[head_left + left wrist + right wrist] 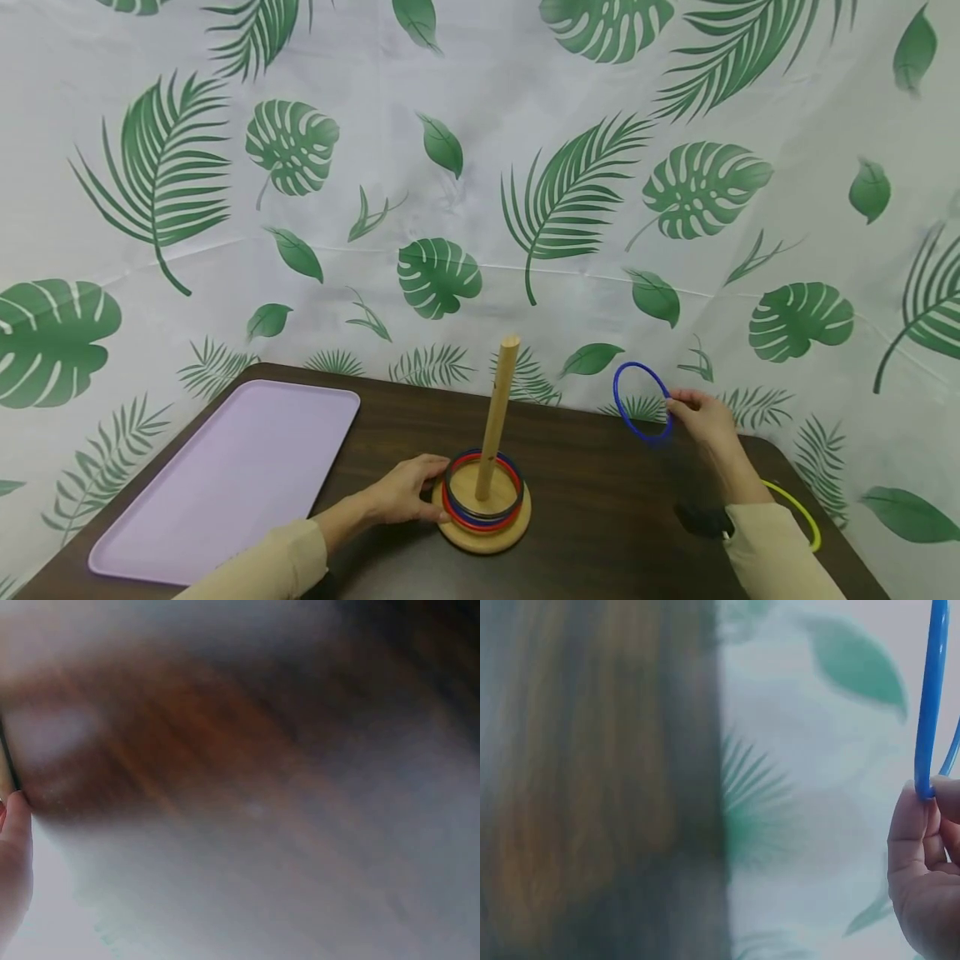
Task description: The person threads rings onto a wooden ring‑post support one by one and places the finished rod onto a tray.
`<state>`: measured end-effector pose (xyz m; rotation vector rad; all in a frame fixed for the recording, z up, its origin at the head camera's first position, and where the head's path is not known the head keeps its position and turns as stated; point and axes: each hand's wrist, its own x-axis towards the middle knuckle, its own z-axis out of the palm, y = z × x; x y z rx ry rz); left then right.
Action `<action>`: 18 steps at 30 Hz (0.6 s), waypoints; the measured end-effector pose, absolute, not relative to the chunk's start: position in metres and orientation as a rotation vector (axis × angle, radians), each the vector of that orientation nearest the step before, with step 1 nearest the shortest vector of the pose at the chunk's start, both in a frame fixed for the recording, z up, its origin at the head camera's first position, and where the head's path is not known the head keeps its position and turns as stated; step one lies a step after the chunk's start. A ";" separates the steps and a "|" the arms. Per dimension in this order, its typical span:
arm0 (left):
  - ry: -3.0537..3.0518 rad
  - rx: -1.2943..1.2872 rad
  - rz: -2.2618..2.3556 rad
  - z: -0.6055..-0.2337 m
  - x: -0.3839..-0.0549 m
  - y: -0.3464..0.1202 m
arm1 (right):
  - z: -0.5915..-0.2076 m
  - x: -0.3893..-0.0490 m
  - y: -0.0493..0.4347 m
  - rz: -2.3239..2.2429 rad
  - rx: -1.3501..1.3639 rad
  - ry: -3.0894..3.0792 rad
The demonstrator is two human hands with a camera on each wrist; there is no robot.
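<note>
A wooden ring-toss stand [498,408] with an upright peg and round base stands at mid-table. Several rings [480,527] in black, red and blue lie stacked around the foot of the peg. My left hand [408,490] holds the left edge of the base, thumb toward the front and fingers behind. Only a fingertip at the edge shows in the left wrist view. Off to the right, raised above the table, my right hand [703,417] pinches a blue ring [617,392] by its right side. Thumb and fingers close on that blue ring [930,697] in the right wrist view.
A pale purple tray [240,475] lies on the left of the dark wooden table [592,500]. Partly behind the right forearm, a yellow ring [802,512] sits at the right edge. A leaf-patterned curtain [465,200] hangs behind the table.
</note>
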<state>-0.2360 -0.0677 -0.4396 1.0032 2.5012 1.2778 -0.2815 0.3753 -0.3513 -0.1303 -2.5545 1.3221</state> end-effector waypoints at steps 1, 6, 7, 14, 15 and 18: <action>2.499 1.000 1.278 -0.439 -0.236 -0.068 | -0.346 -0.281 0.370 1.368 -0.100 -2.531; 2.497 0.996 1.274 -0.438 -0.236 -0.068 | -0.320 -0.277 0.343 1.555 0.060 -2.406; 2.497 0.998 1.273 -0.438 -0.236 -0.068 | -0.314 -0.275 0.337 1.576 0.089 -2.390; 2.507 1.010 1.262 -0.440 -0.237 -0.068 | -0.281 -0.264 0.299 1.714 0.291 -2.322; 2.507 1.012 1.261 -0.440 -0.237 -0.069 | -0.277 -0.263 0.293 1.720 0.314 -2.322; 2.506 1.013 1.260 -0.441 -0.237 -0.069 | -0.268 -0.259 0.278 1.725 0.351 -2.326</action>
